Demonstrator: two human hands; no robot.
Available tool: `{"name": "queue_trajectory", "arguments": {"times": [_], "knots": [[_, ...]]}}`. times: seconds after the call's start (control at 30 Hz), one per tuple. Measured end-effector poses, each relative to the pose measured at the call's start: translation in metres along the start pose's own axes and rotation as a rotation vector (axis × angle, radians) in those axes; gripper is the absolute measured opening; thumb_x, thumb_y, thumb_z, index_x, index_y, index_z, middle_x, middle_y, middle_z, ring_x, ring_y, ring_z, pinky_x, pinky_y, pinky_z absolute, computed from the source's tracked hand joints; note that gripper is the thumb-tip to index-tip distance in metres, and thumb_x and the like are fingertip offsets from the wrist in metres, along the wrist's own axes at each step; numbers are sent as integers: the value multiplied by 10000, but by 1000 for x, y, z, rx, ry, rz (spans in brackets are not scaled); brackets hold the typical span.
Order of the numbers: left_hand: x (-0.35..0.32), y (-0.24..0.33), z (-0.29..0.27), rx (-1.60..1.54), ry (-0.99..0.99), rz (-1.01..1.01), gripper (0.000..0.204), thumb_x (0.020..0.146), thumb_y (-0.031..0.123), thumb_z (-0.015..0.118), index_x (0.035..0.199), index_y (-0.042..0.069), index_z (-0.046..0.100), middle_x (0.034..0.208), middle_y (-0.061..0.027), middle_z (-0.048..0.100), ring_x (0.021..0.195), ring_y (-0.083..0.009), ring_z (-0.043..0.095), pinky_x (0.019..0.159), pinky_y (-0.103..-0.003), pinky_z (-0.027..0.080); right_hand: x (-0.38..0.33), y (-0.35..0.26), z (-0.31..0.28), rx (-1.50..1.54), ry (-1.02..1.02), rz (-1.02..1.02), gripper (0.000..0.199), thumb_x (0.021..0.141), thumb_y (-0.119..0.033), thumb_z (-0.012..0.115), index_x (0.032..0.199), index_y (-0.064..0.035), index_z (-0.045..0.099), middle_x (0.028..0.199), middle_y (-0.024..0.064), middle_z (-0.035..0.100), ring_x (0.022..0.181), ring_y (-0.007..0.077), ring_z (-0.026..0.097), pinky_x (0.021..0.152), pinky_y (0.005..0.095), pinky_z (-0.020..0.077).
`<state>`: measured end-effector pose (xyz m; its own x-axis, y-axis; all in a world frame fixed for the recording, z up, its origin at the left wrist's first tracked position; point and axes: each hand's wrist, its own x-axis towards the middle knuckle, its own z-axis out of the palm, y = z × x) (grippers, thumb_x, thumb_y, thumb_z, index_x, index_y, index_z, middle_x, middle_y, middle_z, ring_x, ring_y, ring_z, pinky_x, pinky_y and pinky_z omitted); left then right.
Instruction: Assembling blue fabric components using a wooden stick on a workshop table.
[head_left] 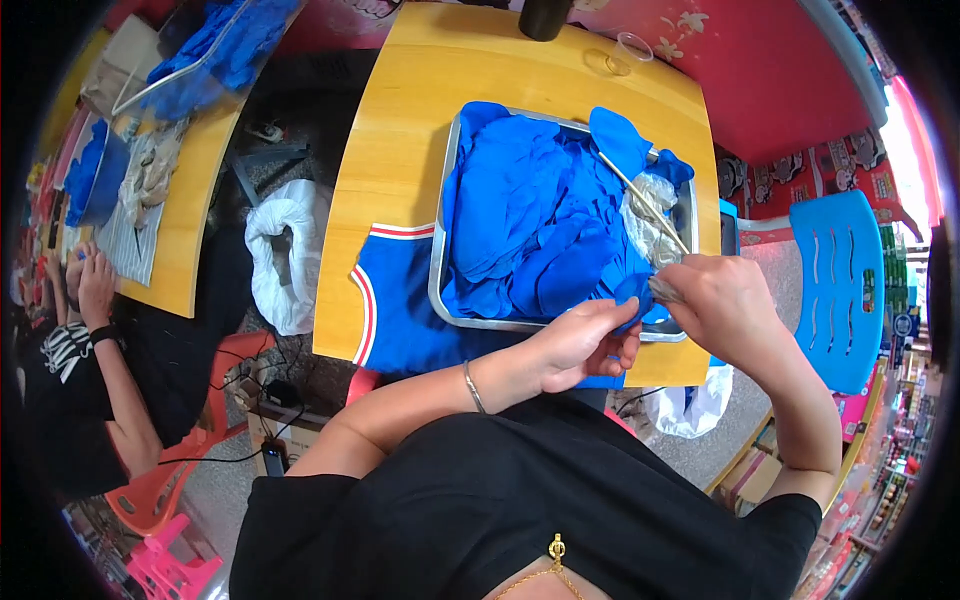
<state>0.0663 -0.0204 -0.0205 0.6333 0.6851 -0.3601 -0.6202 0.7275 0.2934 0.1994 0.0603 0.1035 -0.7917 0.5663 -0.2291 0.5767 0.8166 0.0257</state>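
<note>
A silvery metal tray (438, 275) stands on the table before me, heaped with blue fabric pieces (520, 200). At its near right corner my left hand (590, 345) pinches a small blue fabric piece (632, 290). My right hand (725, 305) is closed right beside that piece, with a greyish soft wad (665, 290) showing at its fingertips. How far the wad goes into the fabric is hidden. A thin wooden stick (630, 185) lies slanted over the tray's right side, across a clear plastic bag (655, 235) with pale contents.
Under the tray lies a blue garment (405, 290) with red and white trim on the yellow wooden table (400, 130). A clear cup (628, 55) sits at the back. To the right is a blue chair (838, 290); a co-worker's hand (95, 290) shows at another table, left.
</note>
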Motion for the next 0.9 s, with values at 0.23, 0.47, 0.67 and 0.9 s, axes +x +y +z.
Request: {"name": "queue_trajectory", "arguments": {"times": [0.23, 0.47, 0.67, 0.9], "knots": [[-9, 3, -12, 1213, 294, 718, 535, 784, 199, 682, 1159, 11, 350, 1038, -136, 488, 781, -183, 575, 672, -301, 506, 0, 4, 30, 87, -57, 147, 196, 752, -231, 600, 735, -36, 583, 644, 141, 594, 642, 322, 608, 575, 428, 477], [2, 19, -3, 1693, 448, 969, 431, 665, 106, 721, 1046, 46, 528, 926, -116, 547, 775, -286, 554, 669, -330, 479, -1, 7, 46, 226, -72, 154, 207, 763, -223, 586, 725, -19, 585, 634, 181, 591, 645, 359, 600, 612, 454, 472], [12, 23, -12, 1680, 319, 1108, 128, 701, 54, 666, 789, 42, 574, 784, -84, 580, 786, -244, 539, 676, -333, 437, -5, 19, 63, 475, 58, 125, 216, 769, -199, 584, 725, 13, 579, 729, 238, 586, 757, 385, 584, 688, 447, 457], [5, 31, -10, 1444, 294, 665, 82, 816, 57, 594, 872, 8, 558, 815, -80, 584, 687, -140, 554, 603, -234, 425, -15, 26, 73, 1191, 5, 116, 521, 663, -189, 753, 1093, -62, 487, 898, 125, 597, 856, 242, 596, 748, 344, 460]]}}
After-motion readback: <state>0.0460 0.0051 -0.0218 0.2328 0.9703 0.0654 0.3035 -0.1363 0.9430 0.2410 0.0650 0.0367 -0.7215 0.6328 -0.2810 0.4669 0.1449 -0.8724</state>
